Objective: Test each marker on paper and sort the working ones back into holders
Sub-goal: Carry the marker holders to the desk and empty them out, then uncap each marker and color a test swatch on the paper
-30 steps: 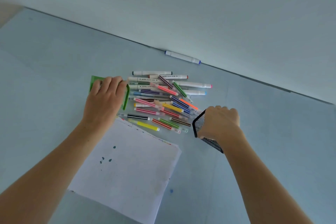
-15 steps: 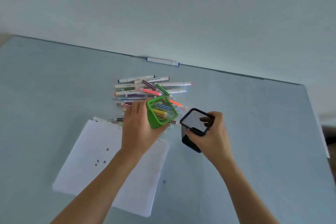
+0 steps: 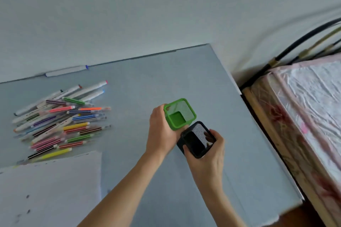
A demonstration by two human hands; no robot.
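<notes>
While both emptied holders, carried right of the marker pile (image 3: 60,121), are being positioned, the green square mesh holder (image 3: 180,114) is being grasped by the left hand (image 3: 162,132) and the black square mesh holder (image 3: 197,140) by the right hand (image 3: 210,155).

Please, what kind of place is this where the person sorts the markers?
Probably a bedroom at home, not an office. A plain grey table stands against a bare wall, and right beside it is a bed: a mattress under a pink and white cover, with a black metal bed frame behind it.

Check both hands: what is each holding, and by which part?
The left hand grips the empty green mesh holder around its side wall. The right hand holds the empty black mesh holder around its sides near the rim.
</notes>
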